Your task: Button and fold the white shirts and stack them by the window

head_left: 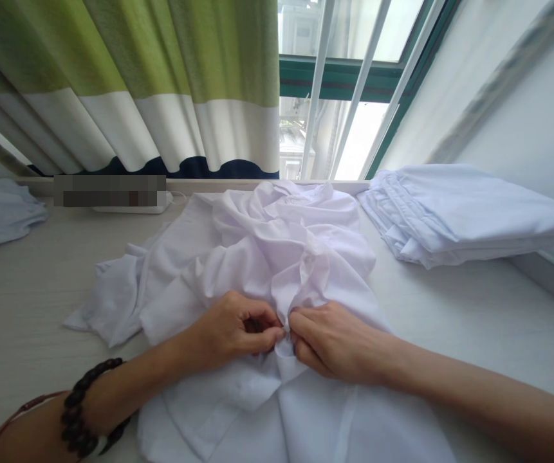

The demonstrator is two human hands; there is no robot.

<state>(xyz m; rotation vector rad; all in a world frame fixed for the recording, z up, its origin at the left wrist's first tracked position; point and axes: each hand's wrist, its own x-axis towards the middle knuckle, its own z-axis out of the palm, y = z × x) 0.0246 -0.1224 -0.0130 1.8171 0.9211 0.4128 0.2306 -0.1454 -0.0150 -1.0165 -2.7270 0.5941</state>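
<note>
White shirt (pixel 277 257) lies crumpled mid-table, its length running from near edge to far window.
Left hand (pixel 231 331) and right hand (pixel 337 341), forearms angled inward, meet knuckle to knuckle, both pinching one raised fold of cloth between fingertips.

The head camera is looking forward and down from close above the fingers (pixel 263 335), facing the window (pixel 354 96) beyond them.
</note>
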